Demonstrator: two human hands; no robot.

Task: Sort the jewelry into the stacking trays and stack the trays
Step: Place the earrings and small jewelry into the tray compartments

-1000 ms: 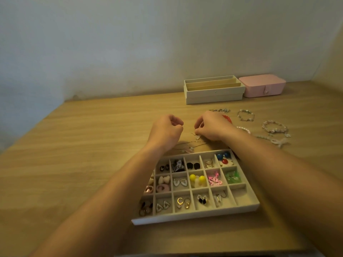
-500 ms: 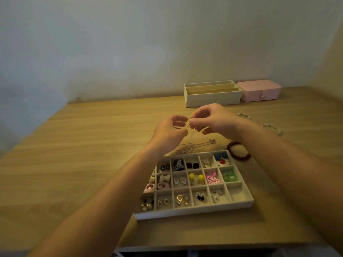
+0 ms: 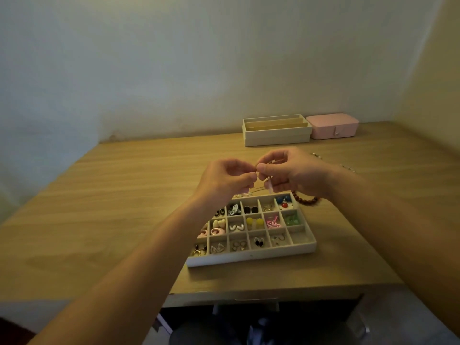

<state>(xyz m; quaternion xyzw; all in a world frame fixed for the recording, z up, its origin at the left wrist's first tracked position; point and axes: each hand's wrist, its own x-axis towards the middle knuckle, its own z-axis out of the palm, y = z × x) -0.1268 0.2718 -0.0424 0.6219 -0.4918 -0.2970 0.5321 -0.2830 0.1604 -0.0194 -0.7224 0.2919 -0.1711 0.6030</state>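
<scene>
Seen from the head camera, both hands are raised above the table (image 3: 119,207), just behind the far edge of the tray (image 3: 249,258). The left hand (image 3: 225,179) has its fingers curled, thumb and forefinger pinching a thin chain (image 3: 259,187). The right hand (image 3: 296,173) is curled the same way and pinches the same chain, its fingertips almost touching those of the left. The chain sags below the two hands with a small pale pendant (image 3: 269,187) on it. Its lower end seems to reach the table beside the tray, though it is too fine to be sure. The tray lies flat near the front edge of the table. Its small compartments hold earrings, among them a yellow pair (image 3: 254,222), a pink piece (image 3: 272,223) and a green one (image 3: 291,219). A dark bead bracelet (image 3: 306,199) lies on the table just beside the tray's far right corner, partly under the right wrist. Two stacked trays (image 3: 277,136) stand at the back by the wall (image 3: 174,70), with a pink box (image 3: 332,126) touching them on the right. More bracelets (image 3: 347,167) lie well to the right, mostly hidden by the right arm.
</scene>
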